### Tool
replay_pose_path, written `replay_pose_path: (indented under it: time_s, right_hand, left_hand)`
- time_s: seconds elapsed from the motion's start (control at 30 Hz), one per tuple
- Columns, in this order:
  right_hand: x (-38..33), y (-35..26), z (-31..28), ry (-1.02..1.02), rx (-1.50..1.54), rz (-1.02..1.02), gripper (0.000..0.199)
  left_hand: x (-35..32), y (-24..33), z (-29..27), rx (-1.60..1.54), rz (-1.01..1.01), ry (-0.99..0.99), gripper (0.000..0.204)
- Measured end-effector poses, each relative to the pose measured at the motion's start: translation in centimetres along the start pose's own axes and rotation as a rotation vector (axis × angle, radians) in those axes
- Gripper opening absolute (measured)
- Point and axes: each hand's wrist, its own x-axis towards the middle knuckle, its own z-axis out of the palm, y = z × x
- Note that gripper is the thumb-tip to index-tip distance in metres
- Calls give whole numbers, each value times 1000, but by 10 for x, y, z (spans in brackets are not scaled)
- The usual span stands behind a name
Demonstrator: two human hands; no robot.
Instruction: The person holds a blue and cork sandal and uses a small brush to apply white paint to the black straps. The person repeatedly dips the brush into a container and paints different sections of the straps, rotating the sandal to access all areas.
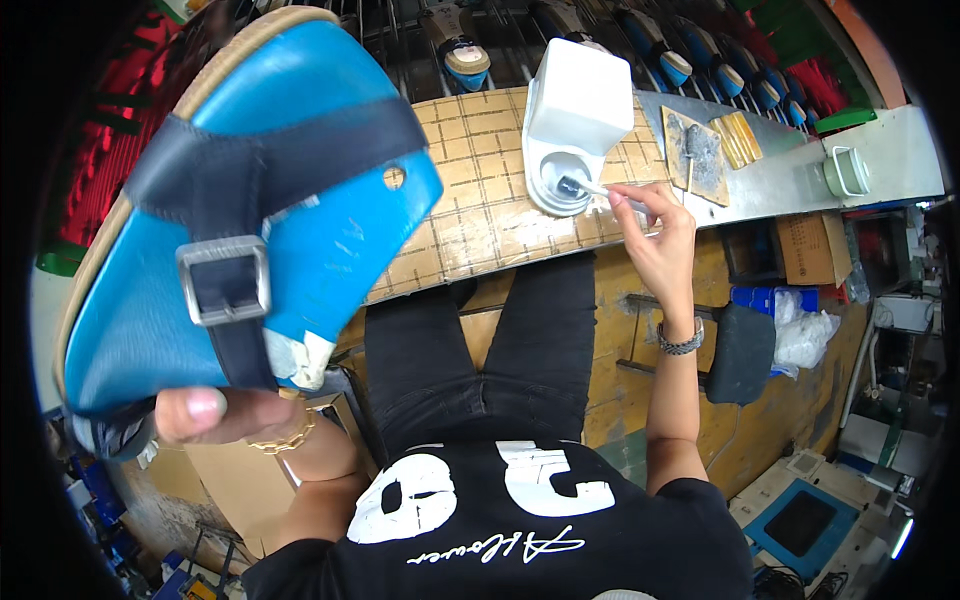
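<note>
Large and close at the left, a blue shoe last (310, 85) is held up on its side by my left hand (228, 413), whose fingers are partly hidden behind it. Dark navy straps (330, 150) cross the last, and one carries a square silver buckle (264, 285). A tan sole edge runs along its outer side. My right hand (662, 235) pinches the pale handle of a small brush (594, 188). The dark brush tip rests inside the round cup of a white dispenser (582, 95) on the bench.
A grid-marked brown board (465, 190) covers the bench. To its right lie a stained board (705, 150) with a dark brush on it, a yellow block (738, 140) and a pale green container (846, 172). Several blue lasts (675, 68) line a rack behind. A dark chair (740, 355) stands lower right.
</note>
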Motion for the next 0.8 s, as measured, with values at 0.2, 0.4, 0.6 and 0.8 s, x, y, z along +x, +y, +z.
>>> replay_pose_path:
  time_s: [0.2, 0.4, 0.6, 0.8]
  right_hand:
    - [4, 1, 4, 139, -118, -204, 14]
    - [-1, 4, 0, 62, -275, -251, 14]
    - [-3, 22, 4, -218, 348, 380, 21]
    - [22, -6, -23, -64, 130, -153, 16]
  left_hand:
    - [5, -41, 13, 505, 119, 371, 71]
    - [5, -59, 24, 1058, 250, 354, 71]
    - [8, -77, 33, 1780, 96, 303, 97]
    - [-23, -121, -2, 1532, 66, 146, 88]
